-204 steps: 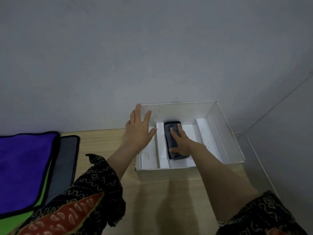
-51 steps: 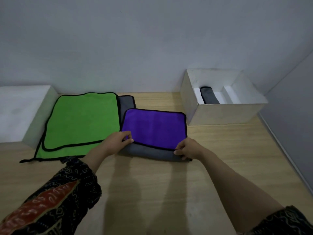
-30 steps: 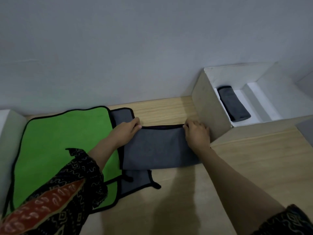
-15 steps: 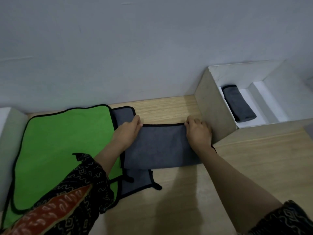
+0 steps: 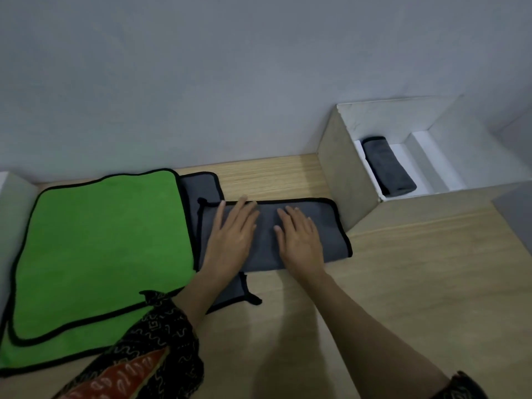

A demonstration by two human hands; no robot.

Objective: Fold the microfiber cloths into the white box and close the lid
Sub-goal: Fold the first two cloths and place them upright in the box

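Note:
A cloth folded in half, grey side up with black trim (image 5: pixel 331 228), lies on the wooden table in front of me. My left hand (image 5: pixel 231 234) and my right hand (image 5: pixel 299 237) both lie flat on it with straight fingers, side by side. Another grey cloth (image 5: pixel 198 185) lies partly under it, and green cloths (image 5: pixel 100 240) are stacked to the left. The white box (image 5: pixel 342 171) stands open at the right against the wall. A rolled grey cloth (image 5: pixel 387 167) lies inside it.
A white box-like object (image 5: pixel 11 214) sits at the far left edge beside the green cloths. The grey wall runs along the back of the table. Bare wood extends to the right and toward me.
Both hands have let go of the cloth's far corners and moved inward to lie flat on its middle. The folded cloth lies flatter, and the view has shifted slightly.

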